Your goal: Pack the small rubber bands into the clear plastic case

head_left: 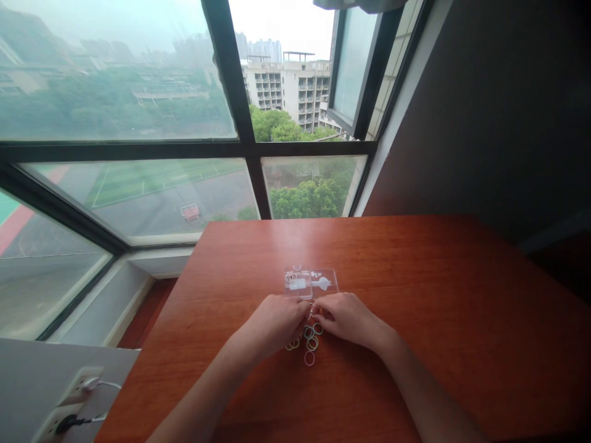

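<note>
My left hand (277, 320) and my right hand (345, 319) meet fingertip to fingertip at the middle of a reddish wooden table (415, 307). Both are curled in a pinch around something tiny between them that I cannot make out. Several small metal rings (308, 340) lie on the table just under and in front of my fingers. A clear plastic piece (311, 282) with small white shapes on it lies flat just beyond my hands.
A large window (161, 123) runs along the far and left side, with a sill below the table's left edge. A dark wall (498, 111) stands at the right. A wall socket with plugged cables (74, 400) sits at the lower left.
</note>
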